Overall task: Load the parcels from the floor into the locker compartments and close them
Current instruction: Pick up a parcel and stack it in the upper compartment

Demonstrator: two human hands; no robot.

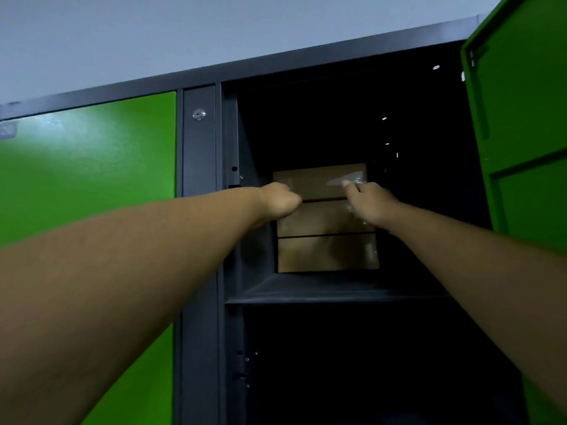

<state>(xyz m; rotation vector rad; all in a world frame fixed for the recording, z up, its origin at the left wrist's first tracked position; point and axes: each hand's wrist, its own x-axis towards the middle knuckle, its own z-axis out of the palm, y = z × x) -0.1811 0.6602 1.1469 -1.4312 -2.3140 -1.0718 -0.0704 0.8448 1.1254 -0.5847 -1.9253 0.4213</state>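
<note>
Up inside the open compartment (331, 289), three brown parcels (326, 253) sit stacked on its floor, toward the back. Both bare arms reach in. The left hand (280, 200) is curled like a fist against the left edge of the top parcel (316, 182), and the right hand (369, 200) is curled at its right edge. Whether either actually grips it I cannot tell. At the compartment's right side, its green door (521, 118) stands swung out.

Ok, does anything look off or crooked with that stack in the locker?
Nothing stands out: three parcels sit stacked evenly on the upper shelf, left hand and right hand at its top, door open.
</note>
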